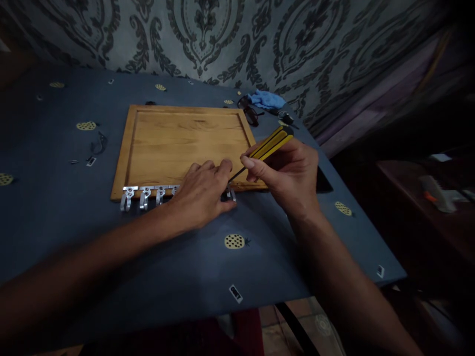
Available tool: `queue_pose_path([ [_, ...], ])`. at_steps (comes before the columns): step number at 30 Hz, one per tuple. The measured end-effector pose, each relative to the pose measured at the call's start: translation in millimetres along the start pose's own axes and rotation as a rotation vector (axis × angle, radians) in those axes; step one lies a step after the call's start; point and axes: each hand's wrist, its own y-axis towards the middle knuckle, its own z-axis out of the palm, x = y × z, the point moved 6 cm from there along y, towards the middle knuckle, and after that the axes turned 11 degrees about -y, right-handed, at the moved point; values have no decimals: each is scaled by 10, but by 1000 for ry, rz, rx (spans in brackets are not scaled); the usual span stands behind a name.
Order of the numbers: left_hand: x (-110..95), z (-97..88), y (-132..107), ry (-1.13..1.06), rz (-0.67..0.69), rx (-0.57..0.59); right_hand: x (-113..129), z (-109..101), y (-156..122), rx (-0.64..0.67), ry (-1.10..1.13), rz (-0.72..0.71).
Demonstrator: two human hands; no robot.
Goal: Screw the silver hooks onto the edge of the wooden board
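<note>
A framed wooden board (178,148) lies flat on the table. Along its near edge runs a metal hook rail (151,188) with several silver hooks hanging over the side. My left hand (200,190) covers the rail's right part, fingers bent over the board's edge and thumb beside the end hook. In my right hand (291,175) is a screwdriver (271,143) with a yellow and black handle, held slanted. Its dark shaft points down left to the rail by my left fingertips; the tip and any screw there are hidden.
Sunglasses (253,114), a blue cloth (266,99) and a dark watch-like item (285,117) lie beyond the board's far right corner. A clear curved piece (98,143) and small metal bits (73,161) are at left. The patterned wall (222,44) bounds the table's back.
</note>
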Motion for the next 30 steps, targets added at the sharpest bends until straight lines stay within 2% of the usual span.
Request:
queue_pose_path([
  [5,6,3,1,-5,9,-5,-29,-4,5,-19,27,11],
  [13,0,-4,3,4,6,-2,50,-21,11,104,-38,30],
  [21,10,2,10,5,-9,-3,25,3,-25,-31,-94,-30],
  [27,-4,-8,0,-6,-4,7,69,-74,-59,-201,-85,-24],
  [30,-11,-13,-5,-15,-3,15,74,-90,-55,-208,-91,-5],
])
